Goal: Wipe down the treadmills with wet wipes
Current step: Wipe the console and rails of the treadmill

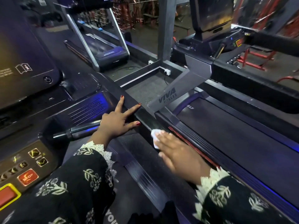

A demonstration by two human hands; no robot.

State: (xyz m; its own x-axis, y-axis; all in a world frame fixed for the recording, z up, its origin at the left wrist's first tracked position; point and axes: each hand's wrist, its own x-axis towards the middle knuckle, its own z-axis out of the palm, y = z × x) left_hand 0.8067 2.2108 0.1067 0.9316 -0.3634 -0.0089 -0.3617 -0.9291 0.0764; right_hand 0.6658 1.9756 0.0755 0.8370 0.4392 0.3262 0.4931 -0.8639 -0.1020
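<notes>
both hands are on the job: the right hand (176,152) lies flat, fingers together, pressing the wet wipe (155,137) onto the treadmill's glossy side rail (146,118), the wipe showing just beyond and under its fingertips. the left hand (117,122) braces on the same rail with fingers spread apart, holding nothing. judgement: keep the palm flat and pressure even, following the rail in long overlapping passes toward the left fingertips.

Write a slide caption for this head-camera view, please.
Right hand presses a white wipe along a treadmill's glossy side rail while left hand braces nearby.
</notes>
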